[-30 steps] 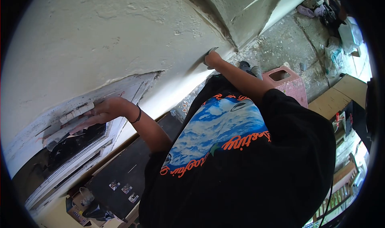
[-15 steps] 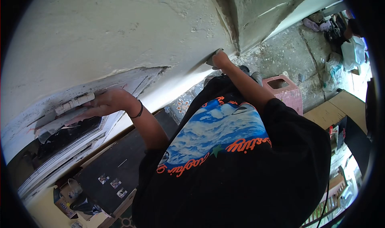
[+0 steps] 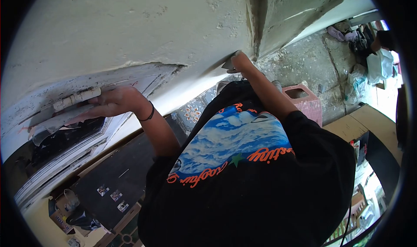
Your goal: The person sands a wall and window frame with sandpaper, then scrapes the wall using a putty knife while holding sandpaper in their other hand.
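Observation:
My left hand (image 3: 119, 102) is stretched out at the far left, fingers extended beneath a flat grey plate (image 3: 61, 116) smeared with pale material. A pale, ribbed, handle-like cylinder (image 3: 77, 99) lies along its upper side. The hand and plate overlap the white window frame (image 3: 110, 131) in this view. Low on the wall, my right hand (image 3: 241, 63) grips a putty knife (image 3: 228, 64), its grey blade right at the plastered wall (image 3: 143, 25); the fingers hide the handle.
A pink plastic stool (image 3: 304, 100) stands on the stained concrete floor (image 3: 299, 64). Below the window is a dark tabletop (image 3: 139, 160) with small picture cards (image 3: 116, 195). Shoes (image 3: 341, 34) and plastic bags (image 3: 380, 66) sit at upper right, beside a wooden surface (image 3: 347, 121).
The view has shifted slightly, with the wall edge and window appearing higher. My left hand and the plate appear a little farther up and left; the putty knife stays low by the wall.

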The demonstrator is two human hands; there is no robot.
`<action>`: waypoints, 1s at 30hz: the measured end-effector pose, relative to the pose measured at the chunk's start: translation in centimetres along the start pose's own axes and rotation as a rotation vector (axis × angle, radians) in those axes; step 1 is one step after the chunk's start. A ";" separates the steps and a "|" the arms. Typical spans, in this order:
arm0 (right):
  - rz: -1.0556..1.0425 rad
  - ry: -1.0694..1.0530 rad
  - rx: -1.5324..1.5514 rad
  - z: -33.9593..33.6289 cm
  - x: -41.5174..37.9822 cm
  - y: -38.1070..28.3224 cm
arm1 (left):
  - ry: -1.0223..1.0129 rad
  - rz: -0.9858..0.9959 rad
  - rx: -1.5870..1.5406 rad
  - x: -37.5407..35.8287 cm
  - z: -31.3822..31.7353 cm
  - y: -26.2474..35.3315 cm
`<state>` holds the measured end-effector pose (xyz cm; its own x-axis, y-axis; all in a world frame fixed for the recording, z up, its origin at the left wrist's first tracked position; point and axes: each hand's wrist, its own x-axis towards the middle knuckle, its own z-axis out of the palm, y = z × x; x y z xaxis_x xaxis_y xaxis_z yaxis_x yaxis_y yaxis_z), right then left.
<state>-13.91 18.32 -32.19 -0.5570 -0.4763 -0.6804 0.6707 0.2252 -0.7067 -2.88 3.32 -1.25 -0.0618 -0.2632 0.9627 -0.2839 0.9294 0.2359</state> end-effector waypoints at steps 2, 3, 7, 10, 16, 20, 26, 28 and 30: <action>-0.081 -0.186 -0.186 -1.7 3.0 2.7 | 0.000 0.036 0.081 0.0 -0.1 -0.6; -0.079 -0.183 -0.199 -1.8 2.7 2.5 | 0.002 0.079 0.162 -0.1 -0.3 -0.8; -0.070 -0.035 -0.099 -0.1 0.1 -0.2 | -0.012 0.095 0.114 -0.1 -0.2 -1.0; -0.304 -0.204 -0.285 -2.3 6.2 5.9 | 0.001 0.028 -0.028 -0.3 0.1 -0.9; -0.237 -0.057 -0.233 -0.3 3.9 5.2 | -0.001 -0.067 -0.122 -0.6 0.4 0.3; -0.324 -0.189 -0.337 -2.0 9.1 9.3 | 0.005 -0.080 0.134 -0.6 -0.1 1.2; -0.007 -0.118 0.093 -0.1 -0.5 0.3 | -0.010 0.003 0.058 -1.2 0.0 -0.9; -0.033 -0.055 -0.102 -1.4 6.5 5.9 | -0.019 0.028 0.094 -0.9 -0.1 0.1; -0.074 0.002 -0.286 -1.8 8.1 6.7 | -0.017 0.069 0.125 -0.9 0.1 0.3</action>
<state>-14.76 17.47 -42.80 -0.6002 -0.4989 -0.6253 0.4634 0.4203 -0.7801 -2.97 3.79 -2.09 -0.1013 -0.2056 0.9734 -0.3956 0.9061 0.1502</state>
